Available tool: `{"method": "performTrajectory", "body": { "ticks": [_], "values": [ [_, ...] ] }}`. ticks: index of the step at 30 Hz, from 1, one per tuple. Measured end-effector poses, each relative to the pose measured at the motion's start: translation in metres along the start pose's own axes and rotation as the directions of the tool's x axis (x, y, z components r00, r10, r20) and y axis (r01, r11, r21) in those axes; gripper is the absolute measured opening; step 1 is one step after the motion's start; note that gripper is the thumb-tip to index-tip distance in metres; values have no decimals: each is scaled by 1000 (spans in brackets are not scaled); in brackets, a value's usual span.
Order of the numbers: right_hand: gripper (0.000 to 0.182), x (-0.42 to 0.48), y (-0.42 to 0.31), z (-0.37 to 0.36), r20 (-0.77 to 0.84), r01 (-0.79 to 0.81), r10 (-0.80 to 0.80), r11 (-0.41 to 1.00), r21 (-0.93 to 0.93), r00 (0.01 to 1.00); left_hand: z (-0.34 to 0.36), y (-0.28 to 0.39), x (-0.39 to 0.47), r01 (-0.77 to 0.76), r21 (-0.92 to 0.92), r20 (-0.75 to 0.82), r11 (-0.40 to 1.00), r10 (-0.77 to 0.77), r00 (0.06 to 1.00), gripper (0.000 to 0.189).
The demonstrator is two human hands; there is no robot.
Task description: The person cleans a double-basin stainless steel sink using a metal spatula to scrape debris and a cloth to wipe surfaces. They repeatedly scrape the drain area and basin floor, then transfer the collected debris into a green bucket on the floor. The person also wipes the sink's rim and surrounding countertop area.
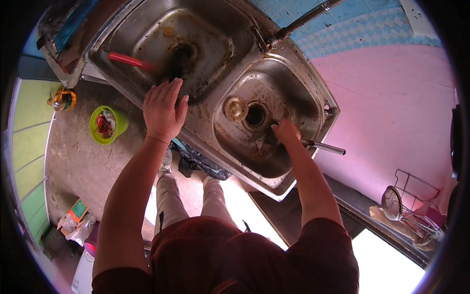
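My left hand (161,110) lies palm down over the front rim of the left sink basin (214,33), fingers extended and thumb apart. Beyond its fingertips is a red-handled utensil (125,58); its dark, blurred end lies near the drain, and contact with the fingers is unclear. Over the right basin (308,92), my right hand (287,131) grips a metal-handled utensil (326,146). The handle sticks out past the basin's right side, and its dark lower end is partly hidden by the hand. Beside the right drain hole (256,115) sits a small round translucent cup or dish (236,109).
A corroded faucet (293,27) rises behind the stained steel double sink. On the floor at left stand a lime-green bin (96,125) with rubbish and an oil bottle (65,100). A black plastic bag (200,161) hangs below the sink. A strainer (392,203) and wire rack (416,189) are at right.
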State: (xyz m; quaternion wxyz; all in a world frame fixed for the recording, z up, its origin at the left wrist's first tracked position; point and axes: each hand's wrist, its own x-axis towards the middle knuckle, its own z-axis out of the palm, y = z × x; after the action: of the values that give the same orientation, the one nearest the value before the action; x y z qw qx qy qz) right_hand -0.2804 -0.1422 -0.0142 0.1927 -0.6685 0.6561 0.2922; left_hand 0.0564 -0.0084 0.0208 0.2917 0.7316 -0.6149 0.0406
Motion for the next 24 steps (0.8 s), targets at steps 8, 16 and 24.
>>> {"method": "performTrajectory", "body": {
  "ticks": [8,16,24],
  "values": [
    [41,-40,-37,12,49,88,-90,995,42,995,0,0,2,14,14,5,1000,-14,1000,38],
    [44,-13,4,0,15,-1,1,999,-36,1000,0,-1,2,-1,-4,-10,1000,1,1000,37],
    [42,-34,-57,9,66,73,-75,997,32,995,0,0,2,8,15,-2,1000,-8,1000,37]
  ]
}}
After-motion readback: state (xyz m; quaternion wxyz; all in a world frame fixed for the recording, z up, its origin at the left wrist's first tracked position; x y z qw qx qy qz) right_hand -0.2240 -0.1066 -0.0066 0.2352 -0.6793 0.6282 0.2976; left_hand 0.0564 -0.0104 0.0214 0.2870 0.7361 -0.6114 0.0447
